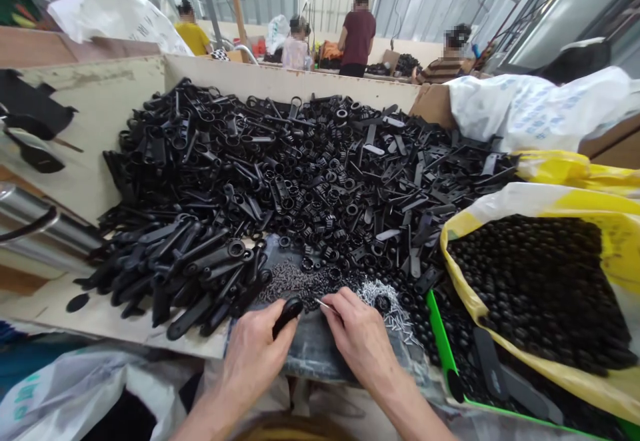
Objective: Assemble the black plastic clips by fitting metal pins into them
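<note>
Our left hand [253, 354] at six o'clock curled shut around a light, stiff black plastic part [287, 314], best held by its body. Our right hand [357, 341] pinched a thin, slippery metal pin [325, 306] between nearly closed fingertips, beside loose pins [387, 308].

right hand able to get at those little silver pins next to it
Probably yes: the right hand sits just beside the loose silver metal pins, with nothing visibly between them, though it is already holding one thin metal pin.
</note>
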Demonstrator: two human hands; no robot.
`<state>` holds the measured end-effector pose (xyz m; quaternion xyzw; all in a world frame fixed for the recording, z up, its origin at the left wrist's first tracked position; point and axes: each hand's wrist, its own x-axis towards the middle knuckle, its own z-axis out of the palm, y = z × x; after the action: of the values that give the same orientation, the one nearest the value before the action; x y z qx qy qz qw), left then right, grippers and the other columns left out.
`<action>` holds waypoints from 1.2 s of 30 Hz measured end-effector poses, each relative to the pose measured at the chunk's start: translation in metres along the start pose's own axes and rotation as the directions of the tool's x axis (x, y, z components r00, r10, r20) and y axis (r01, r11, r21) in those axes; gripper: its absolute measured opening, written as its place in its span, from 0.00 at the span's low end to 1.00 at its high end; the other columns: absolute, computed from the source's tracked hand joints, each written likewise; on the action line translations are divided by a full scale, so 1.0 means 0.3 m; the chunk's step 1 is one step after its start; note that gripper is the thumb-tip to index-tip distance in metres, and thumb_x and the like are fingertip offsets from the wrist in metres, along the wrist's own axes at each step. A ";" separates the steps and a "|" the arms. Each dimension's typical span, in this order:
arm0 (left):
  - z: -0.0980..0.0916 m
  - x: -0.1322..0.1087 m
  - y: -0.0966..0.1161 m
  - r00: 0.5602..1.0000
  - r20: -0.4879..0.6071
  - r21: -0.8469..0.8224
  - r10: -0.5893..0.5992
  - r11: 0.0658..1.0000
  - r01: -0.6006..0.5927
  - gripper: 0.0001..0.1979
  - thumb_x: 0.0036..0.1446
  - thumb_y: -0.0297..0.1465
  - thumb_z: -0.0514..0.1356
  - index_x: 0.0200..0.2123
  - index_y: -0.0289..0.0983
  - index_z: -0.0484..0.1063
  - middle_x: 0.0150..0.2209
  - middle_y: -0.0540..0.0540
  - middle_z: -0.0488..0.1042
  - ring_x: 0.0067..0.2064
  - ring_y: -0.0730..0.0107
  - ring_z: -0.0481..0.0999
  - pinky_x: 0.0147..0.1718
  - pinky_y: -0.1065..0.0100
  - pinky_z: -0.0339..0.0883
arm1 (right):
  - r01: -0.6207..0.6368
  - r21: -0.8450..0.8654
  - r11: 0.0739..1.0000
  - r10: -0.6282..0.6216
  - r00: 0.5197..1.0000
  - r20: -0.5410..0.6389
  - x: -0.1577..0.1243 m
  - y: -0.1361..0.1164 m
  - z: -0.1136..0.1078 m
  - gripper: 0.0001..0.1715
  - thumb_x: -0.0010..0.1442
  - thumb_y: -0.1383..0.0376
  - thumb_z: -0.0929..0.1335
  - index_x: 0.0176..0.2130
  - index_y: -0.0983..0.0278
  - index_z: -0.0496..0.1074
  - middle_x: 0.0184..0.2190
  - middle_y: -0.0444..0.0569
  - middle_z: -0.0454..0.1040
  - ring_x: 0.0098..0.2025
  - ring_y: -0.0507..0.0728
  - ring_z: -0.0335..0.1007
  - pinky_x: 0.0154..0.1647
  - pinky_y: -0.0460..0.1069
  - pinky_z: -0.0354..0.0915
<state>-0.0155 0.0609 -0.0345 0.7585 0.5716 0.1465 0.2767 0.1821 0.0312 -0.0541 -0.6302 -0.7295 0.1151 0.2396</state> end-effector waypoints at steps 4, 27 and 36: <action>0.021 -0.046 -0.009 0.985 0.005 -0.564 -0.173 0.813 0.145 0.17 0.59 0.44 0.62 0.29 0.36 0.75 0.28 0.49 0.74 0.32 0.66 0.71 0.32 0.69 0.62 | 0.008 -0.085 0.996 -0.002 0.998 0.068 0.030 -0.017 0.014 0.09 0.71 0.71 0.68 0.40 0.60 0.78 0.36 0.46 0.77 0.33 0.55 0.78 0.31 0.47 0.62; 0.035 -0.108 0.075 0.879 0.365 -0.889 -0.306 0.166 0.427 0.26 0.47 0.52 0.75 0.34 0.37 0.74 0.21 0.60 0.56 0.21 0.82 0.48 0.20 0.75 0.40 | -0.238 0.832 0.502 0.280 0.954 0.104 -0.066 -0.086 0.018 0.17 0.62 0.49 0.75 0.35 0.59 0.85 0.28 0.45 0.73 0.28 0.53 0.62 0.28 0.47 0.59; 0.036 -0.097 0.088 0.897 0.336 -0.897 -0.287 0.193 0.398 0.26 0.45 0.51 0.75 0.31 0.36 0.71 0.20 0.61 0.56 0.20 0.83 0.47 0.18 0.74 0.37 | -0.027 0.699 0.714 0.092 0.994 -0.056 -0.054 -0.078 -0.030 0.11 0.66 0.60 0.72 0.36 0.59 0.85 0.27 0.46 0.75 0.27 0.53 0.67 0.27 0.47 0.61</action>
<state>0.0022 0.0256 -0.0251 0.3001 0.5092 0.3564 0.7236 0.1679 0.0099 -0.0386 -0.5210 -0.6009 0.3616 0.4866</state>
